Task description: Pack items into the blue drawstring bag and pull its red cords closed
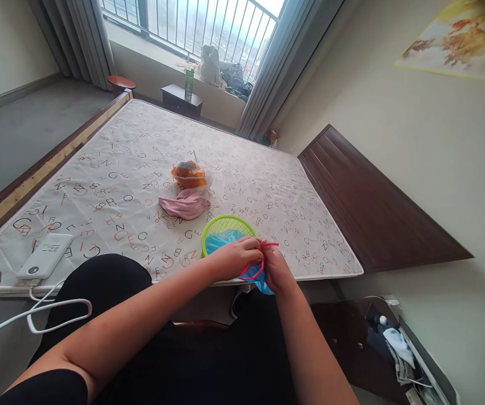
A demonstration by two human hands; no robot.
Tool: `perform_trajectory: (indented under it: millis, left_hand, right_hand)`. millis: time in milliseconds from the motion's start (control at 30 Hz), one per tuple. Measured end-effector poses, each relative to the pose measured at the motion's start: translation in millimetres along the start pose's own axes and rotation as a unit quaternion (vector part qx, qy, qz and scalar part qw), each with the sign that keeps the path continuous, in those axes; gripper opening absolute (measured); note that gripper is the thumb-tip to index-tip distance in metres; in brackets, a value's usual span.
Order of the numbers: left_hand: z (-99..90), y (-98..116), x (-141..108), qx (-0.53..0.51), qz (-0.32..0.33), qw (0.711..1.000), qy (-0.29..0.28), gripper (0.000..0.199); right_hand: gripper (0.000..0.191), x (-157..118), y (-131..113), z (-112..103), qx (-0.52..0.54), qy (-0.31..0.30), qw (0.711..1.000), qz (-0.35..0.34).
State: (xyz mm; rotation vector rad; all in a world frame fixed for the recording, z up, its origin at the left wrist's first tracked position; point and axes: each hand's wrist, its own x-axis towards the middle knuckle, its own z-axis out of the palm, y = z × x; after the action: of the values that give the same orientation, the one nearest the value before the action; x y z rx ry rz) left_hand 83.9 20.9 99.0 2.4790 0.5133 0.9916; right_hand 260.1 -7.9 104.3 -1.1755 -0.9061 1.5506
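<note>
My left hand (238, 259) and my right hand (277, 271) meet over the near edge of the mattress, with fingers pinched together. Between them runs a thin red drawstring (251, 274); one end sticks out to the right past the fingertips and a loop hangs below. A blue plastic bag (225, 241) lines a lime-green mesh basket (231, 220), and part of the blue plastic hangs under my hands. My left forearm crosses in front of the basket and hides its lower part.
On the lettered mattress (259, 197) lie a pink cloth (186, 204), an orange bag (189, 175) and a white power bank (46, 256) with a cable (35, 311). A dark headboard (372, 208) rises on the right; a dark nightstand (339, 332) stands at lower right.
</note>
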Motion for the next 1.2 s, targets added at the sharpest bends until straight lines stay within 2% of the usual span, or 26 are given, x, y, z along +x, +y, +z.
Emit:
perform_trajectory:
  millis: [67,200,333,400,533,633,700,833,867,967,1033,1100,1200]
  left_hand:
    - [0.2,-0.5,0.7,-0.006,-0.005,1.0,-0.009,0.023]
    - [2.4,-1.3,0.8,-0.032,0.0,0.999,0.01,0.021]
    - [1.5,-2.8,-1.0,-0.021,-0.002,1.0,-0.007,0.021]
    - [-2.8,-6.2,-3.0,-0.018,-0.013,0.999,-0.025,0.02]
    - [-15.4,-21.3,-12.5,-0.049,-0.06,0.996,-0.043,0.026]
    - [-21.4,-34.8,-24.2,-0.088,-0.106,0.99,-0.024,0.027]
    - [-22.9,-42.6,-32.5,-0.127,-0.139,0.982,0.023,0.027]
    - [-23.6,-57.0,-49.0,-0.216,-0.224,0.939,0.15,0.03]
    - [-23.2,-60.9,-53.2,-0.223,-0.253,0.928,0.16,0.032]
    - [-19.0,-72.2,-65.0,-0.247,-0.328,0.9,0.146,0.037]
    - [-14.3,-78.2,-70.3,-0.303,-0.359,0.87,0.152,0.037]
    - [-10.8,-81.9,-72.1,-0.365,-0.375,0.833,0.177,0.036]
    - [-12.3,-83.7,-70.8,-0.405,-0.382,0.792,0.249,0.032]
  right_hand:
    - [0.047,-1.5,1.4,2.6,-0.012,0.012,1.0,-0.011]
    - [0.045,-1.6,1.7,6.8,-0.007,0.08,0.995,-0.059]
    - [0.04,6.3,-8.5,-8.3,0.023,0.179,0.975,-0.133]
    - [0.037,12.8,-18.5,-28.1,0.051,0.217,0.967,-0.121]
    - [0.026,22.9,-37.9,-72.7,0.091,0.277,0.955,-0.045]
    - [0.017,24.6,-38.1,-89.3,0.09,0.266,0.96,0.0]
    - [0.016,24.1,-30.3,-92.4,0.087,0.243,0.966,0.017]
    - [0.015,22.9,-9.8,-100.8,0.115,0.246,0.962,0.037]
    - [0.014,22.5,-5.5,-105.3,0.126,0.249,0.959,0.041]
    - [0.011,21.4,4.1,-121.6,0.14,0.252,0.956,0.054]
    - [0.013,21.5,9.1,-129.8,0.128,0.255,0.957,0.05]
    - [0.02,22.7,13.8,-132.2,0.11,0.259,0.959,0.022]
    - [0.033,24.8,19.2,-124.7,0.08,0.272,0.958,-0.045]
